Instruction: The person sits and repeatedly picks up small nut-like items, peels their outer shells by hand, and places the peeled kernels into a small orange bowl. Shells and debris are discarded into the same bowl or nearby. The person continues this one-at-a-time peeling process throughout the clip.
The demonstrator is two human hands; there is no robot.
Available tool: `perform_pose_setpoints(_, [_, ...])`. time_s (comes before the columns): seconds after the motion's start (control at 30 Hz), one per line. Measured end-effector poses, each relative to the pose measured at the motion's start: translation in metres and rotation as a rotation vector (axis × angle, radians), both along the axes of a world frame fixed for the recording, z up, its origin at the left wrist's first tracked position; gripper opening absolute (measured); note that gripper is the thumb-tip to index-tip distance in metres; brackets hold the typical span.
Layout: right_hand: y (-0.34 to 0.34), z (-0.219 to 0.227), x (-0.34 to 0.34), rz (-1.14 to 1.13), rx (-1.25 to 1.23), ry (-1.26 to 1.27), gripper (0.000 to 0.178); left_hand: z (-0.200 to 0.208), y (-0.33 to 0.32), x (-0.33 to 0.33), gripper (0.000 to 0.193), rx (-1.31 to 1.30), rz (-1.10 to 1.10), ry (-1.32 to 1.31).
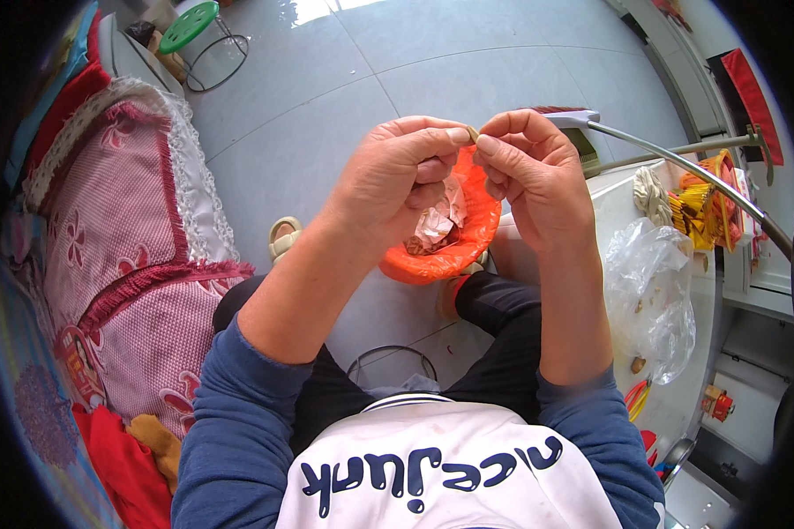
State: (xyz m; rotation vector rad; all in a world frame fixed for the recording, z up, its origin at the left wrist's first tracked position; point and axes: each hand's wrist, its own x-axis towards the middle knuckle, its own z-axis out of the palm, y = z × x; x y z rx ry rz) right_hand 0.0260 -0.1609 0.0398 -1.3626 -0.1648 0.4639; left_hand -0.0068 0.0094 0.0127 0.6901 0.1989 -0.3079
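My left hand point(395, 172) and my right hand point(541, 176) meet at their fingertips above an orange waste bin point(432, 267). Thumb and forefinger of each are pinched on a small brownish piece point(473, 135), which is mostly covered and too small to name. Beneath the hands, the bin's bright orange liner holds crumpled pale pink paper point(434, 227) and some dark scraps. Part of the bin's opening is hidden by my left hand.
At right, a white surface bears a clear plastic bag point(651, 291) with small brown bits and a yellow basket point(722, 201). A metal-handled broom point(679, 159) slants across there. A pink patterned cover point(123, 256) lies left; a green stool point(190, 26) stands far left.
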Motion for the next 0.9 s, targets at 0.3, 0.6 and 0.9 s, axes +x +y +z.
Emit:
perform_pose_setpoints(0.3, [-0.0038, -0.0027, 0.0049, 0.042, 0.224, 0.198, 0.01, 0.009, 0.0021, -0.0043, 0.012, 0.106, -0.004, -0.062])
perform_pose_setpoints(0.6, [-0.005, -0.0055, 0.0059, 0.049, 0.23, 0.149, 0.01, 0.0085, 0.0017, -0.0038, 0.013, 0.079, -0.007, -0.067])
perform_pose_setpoints(0.9, [-0.0059, -0.0074, 0.0057, 0.125, 0.21, 0.133, 0.005, 0.0107, -0.0009, -0.0031, 0.007, 0.14, 0.023, -0.038])
